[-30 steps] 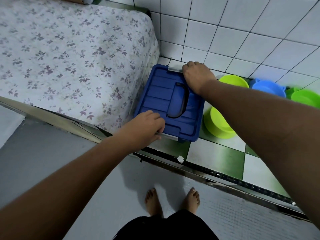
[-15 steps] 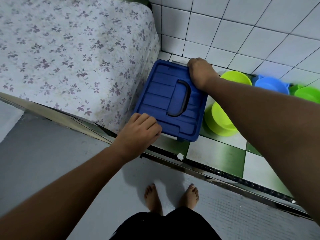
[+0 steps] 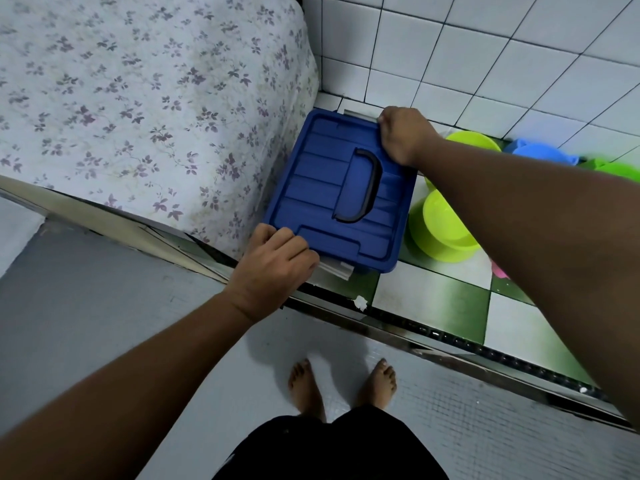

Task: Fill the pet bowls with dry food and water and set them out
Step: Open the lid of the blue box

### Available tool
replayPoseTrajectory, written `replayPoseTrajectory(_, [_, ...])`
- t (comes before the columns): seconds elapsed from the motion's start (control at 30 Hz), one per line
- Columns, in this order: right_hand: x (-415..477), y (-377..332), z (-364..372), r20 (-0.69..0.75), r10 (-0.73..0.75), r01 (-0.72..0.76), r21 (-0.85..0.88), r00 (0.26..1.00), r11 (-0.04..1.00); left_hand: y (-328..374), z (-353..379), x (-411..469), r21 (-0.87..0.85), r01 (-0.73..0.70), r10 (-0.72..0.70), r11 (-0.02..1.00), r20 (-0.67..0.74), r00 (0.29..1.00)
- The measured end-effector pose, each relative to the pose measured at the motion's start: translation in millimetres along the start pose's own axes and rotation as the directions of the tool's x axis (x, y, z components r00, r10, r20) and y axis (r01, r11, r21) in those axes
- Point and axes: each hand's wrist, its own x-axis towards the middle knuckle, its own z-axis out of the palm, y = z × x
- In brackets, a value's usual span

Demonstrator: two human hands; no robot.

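Left hand [image 3: 273, 263], right hand [image 3: 403, 135] grip blue lid [image 3: 322, 188] edges

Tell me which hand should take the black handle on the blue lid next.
Probably the right hand: it grips the blue lid's far edge right beside the black handle. The left hand holds the near corner, farther off.

**Soft, even light, bent edges**

Cool, flat light brightens the white wall tiles [image 3: 450, 46]. A faint shadow falls on the grey floor [image 3: 104, 323] just ahead of the bare feet [image 3: 306, 389]. The green bowls [image 3: 446, 237] glow oversaturated and soft-edged. Tile lines bow, and the right forearm [image 3: 536, 237] looms stretched. The blue storage box [image 3: 329, 188] is sharp.
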Motion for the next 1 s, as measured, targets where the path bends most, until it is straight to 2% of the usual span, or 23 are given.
replayPoseTrajectory(0.23, [-4,-1,1,-0.011,0.020,-0.020,0.004,1.000,1.000,2,-3,7,-0.047,0.045,-0.044,0.998,0.024,0.999])
replayPoseTrajectory(0.77, [-9,-4,2,-0.023,0.051,-0.051,-0.019,0.998,0.998,-3,-5,2,-0.030,-0.013,0.015,0.999,0.088,0.996])
replayPoseTrajectory(0.83, [-12,-6,0,-0.081,0.078,-0.079,-0.010,0.994,0.997,-3,-5,2,-0.029,-0.014,0.016,0.999,0.079,0.997])
replayPoseTrajectory(0.93, [-23,-5,-4,-0.255,0.153,-0.141,0.065,0.955,0.988,-4,-7,4,-0.036,-0.004,0.006,0.999,0.058,0.998])
replayPoseTrajectory(1.0, [-34,-4,-6,-0.297,0.174,-0.162,0.067,0.939,0.985,-5,-7,6,-0.034,-0.014,0.016,0.999,0.060,0.998])
